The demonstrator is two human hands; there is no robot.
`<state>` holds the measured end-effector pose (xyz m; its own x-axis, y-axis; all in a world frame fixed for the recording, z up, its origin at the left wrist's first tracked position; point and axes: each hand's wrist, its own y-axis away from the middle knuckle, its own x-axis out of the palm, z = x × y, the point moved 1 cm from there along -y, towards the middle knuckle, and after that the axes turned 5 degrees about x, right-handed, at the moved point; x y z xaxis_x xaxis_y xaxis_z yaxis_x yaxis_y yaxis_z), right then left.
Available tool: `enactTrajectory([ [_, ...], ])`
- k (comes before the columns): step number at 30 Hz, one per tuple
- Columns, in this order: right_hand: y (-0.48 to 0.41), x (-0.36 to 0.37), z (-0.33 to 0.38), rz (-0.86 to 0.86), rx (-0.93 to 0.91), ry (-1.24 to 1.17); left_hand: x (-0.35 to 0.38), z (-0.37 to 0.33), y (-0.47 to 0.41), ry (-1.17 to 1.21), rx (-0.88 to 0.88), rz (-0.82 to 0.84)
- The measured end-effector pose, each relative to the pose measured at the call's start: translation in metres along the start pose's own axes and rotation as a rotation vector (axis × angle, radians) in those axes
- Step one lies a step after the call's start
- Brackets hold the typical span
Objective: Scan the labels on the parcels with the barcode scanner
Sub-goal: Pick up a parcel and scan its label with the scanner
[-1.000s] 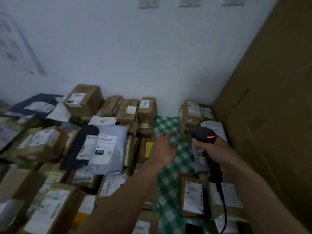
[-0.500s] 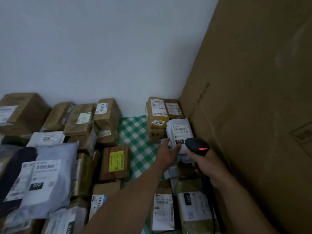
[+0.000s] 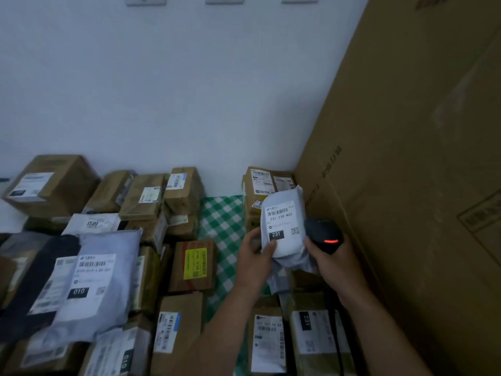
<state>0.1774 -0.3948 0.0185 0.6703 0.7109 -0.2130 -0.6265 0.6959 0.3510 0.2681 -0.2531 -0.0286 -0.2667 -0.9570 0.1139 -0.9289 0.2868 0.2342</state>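
A white poly-bag parcel with a label reading 231 is lifted upright, label facing me. My left hand grips its lower left edge, thumb on the label. My right hand holds the black barcode scanner just right of the parcel, its red light lit; the scanner's cable hangs down past my wrist. Brown boxes with labels stand behind the parcel against the wall.
A large cardboard sheet walls off the right side. Many labelled boxes and grey mailer bags crowd the left and front. A box with a yellow label lies beside a strip of green checked cloth.
My left hand reached across to the white parcel, took hold of it and raised it. My right hand with the scanner moved in beside it. The view swung right.
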Motion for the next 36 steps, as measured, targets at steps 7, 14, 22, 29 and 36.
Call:
enactTrajectory([
  [7, 0.043, 0.018, 0.017, 0.116, -0.002, -0.083, -0.048, -0.027, 0.06, 0.141, 0.041, 0.008],
  [14, 0.082, 0.045, 0.023, 0.195, -0.001, -0.168, -0.09, -0.056, 0.081, 0.172, 0.071, -0.029],
  [22, 0.097, 0.069, 0.031, 0.31, -0.072, -0.027, -0.14, -0.054, 0.074, 0.146, 0.121, -0.139],
  [29, 0.119, 0.106, 0.059, 0.53, -0.1, 0.123, -0.164, -0.057, 0.029, -0.036, 0.223, -0.262],
  [36, 0.122, 0.121, 0.07, 0.567, -0.095, 0.202, -0.176, -0.052, 0.01, -0.038, 0.221, -0.34],
])
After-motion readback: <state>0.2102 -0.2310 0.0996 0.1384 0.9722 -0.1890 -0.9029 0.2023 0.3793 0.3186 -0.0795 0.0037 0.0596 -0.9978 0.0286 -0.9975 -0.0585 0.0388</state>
